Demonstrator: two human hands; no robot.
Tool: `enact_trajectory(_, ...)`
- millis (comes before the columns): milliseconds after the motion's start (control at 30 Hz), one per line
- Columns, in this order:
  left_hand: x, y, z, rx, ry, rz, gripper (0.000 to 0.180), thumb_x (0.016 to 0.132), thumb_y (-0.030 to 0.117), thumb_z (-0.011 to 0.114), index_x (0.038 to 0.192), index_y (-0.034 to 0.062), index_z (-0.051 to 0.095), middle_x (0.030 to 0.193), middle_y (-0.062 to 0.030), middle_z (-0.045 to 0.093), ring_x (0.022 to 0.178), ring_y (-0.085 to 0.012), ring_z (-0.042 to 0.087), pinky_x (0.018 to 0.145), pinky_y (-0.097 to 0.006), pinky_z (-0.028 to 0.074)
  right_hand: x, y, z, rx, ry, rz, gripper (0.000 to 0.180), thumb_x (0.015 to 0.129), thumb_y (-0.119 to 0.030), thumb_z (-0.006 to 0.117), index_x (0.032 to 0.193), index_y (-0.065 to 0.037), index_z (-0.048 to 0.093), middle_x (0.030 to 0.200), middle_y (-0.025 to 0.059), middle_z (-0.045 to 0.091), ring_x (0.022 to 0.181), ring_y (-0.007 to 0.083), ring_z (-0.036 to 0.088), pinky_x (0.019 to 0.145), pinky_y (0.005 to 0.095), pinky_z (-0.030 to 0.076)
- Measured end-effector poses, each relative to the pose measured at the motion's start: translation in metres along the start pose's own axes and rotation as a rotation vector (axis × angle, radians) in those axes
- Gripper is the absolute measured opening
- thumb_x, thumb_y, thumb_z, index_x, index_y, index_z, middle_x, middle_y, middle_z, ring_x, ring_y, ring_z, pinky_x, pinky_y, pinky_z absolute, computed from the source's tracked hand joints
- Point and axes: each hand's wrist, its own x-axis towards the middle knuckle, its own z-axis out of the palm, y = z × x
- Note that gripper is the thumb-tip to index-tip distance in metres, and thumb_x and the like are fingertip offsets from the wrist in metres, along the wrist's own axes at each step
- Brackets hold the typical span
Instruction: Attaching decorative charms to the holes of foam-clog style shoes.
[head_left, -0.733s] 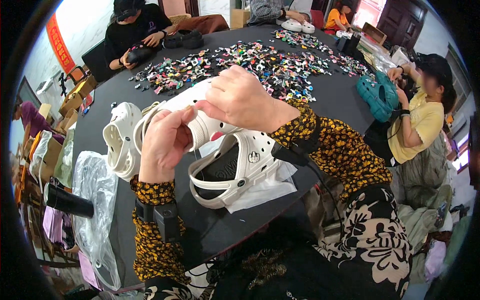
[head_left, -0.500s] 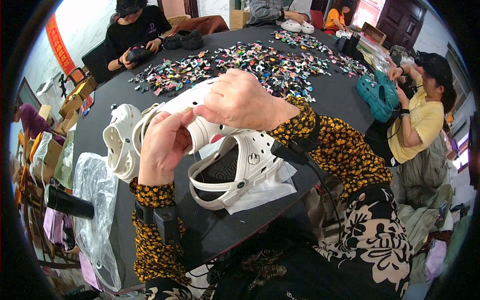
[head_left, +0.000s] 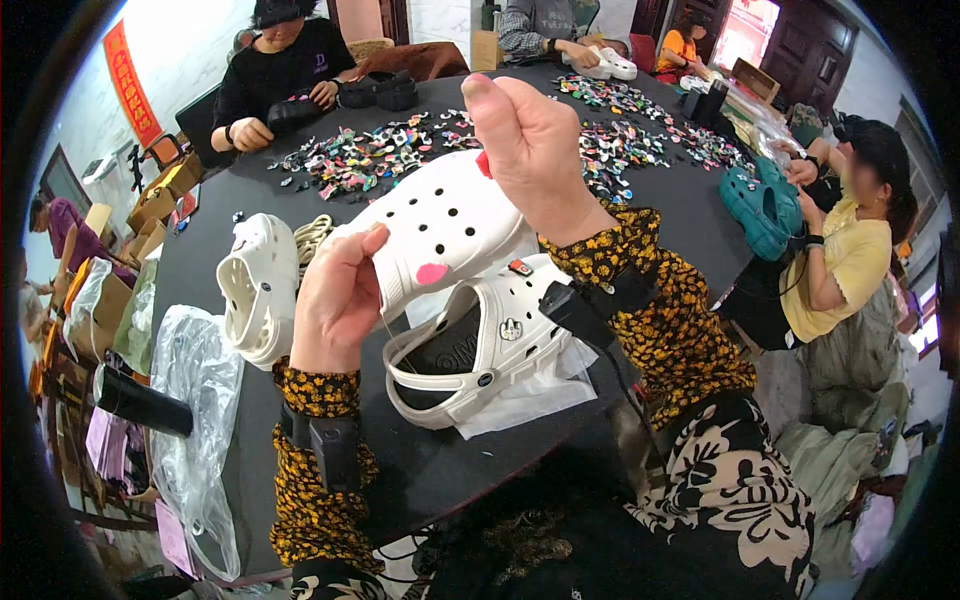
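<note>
My left hand (head_left: 340, 290) grips a white clog (head_left: 420, 215) by its rim, thumb on top. The clog is tilted with its holed upper facing me; a pink oval charm (head_left: 431, 274) sits near the rim. My right hand (head_left: 530, 150) is closed, thumb up, in front of the clog's far side; what it holds, if anything, is hidden. A red piece (head_left: 484, 163) shows at its edge. Below, a second white clog (head_left: 470, 375) with a cartoon-hand charm (head_left: 511, 329) and a small red-and-black charm (head_left: 520, 267) lies on a white plastic bag (head_left: 550, 395).
Many colourful charms (head_left: 370, 160) cover the dark table's middle. More white clogs (head_left: 258, 285) stand at left, near a clear plastic bag (head_left: 195, 400) and a black cylinder (head_left: 143, 400). Co-workers sit around; one at right holds a teal clog (head_left: 762, 205).
My right hand has moved up and right, away from my left hand. The held clog has turned, showing more of its holes and the pink charm.
</note>
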Motion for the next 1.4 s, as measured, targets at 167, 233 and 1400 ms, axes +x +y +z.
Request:
enact_trajectory(167,-0.002,0.001,-0.001,0.248,-0.012,0.099,0.020,0.088,0.004,0.055,0.104,-0.0076,0.060,0.103,-0.0157,0.066,0.091,-0.0235,0.067,0.080,-0.036,0.056,-0.008,0.012,0.000,-0.228,-0.277,0.107,0.047,0.096,-0.038,0.050,0.066,-0.003,0.056,0.055,0.0162,0.054,0.053,0.0309,0.058,0.051,0.0419,0.043)
enact_trajectory(233,0.001,0.002,-0.002,0.370,0.070,0.048,0.019,0.088,0.005,0.056,0.102,-0.0069,0.060,0.101,-0.0141,0.066,0.088,-0.0223,0.067,0.078,-0.036,0.056,-0.013,0.017,0.004,-0.328,-0.291,0.016,0.047,0.095,-0.041,0.049,0.066,-0.005,0.059,0.057,0.0150,0.057,0.055,0.0328,0.059,0.053,0.0431,0.045)
enact_trajectory(1400,0.039,-0.021,-0.057,0.321,0.169,-0.016,0.010,0.090,0.009,0.058,0.092,-0.0005,0.059,0.080,-0.0049,0.061,0.067,-0.0151,0.060,0.061,-0.028,0.050,-0.084,0.100,-0.082,-0.549,-0.513,0.373,0.045,0.089,-0.040,0.059,0.073,0.002,0.060,0.069,0.0244,0.061,0.070,0.0415,0.061,0.062,0.0482,0.046)
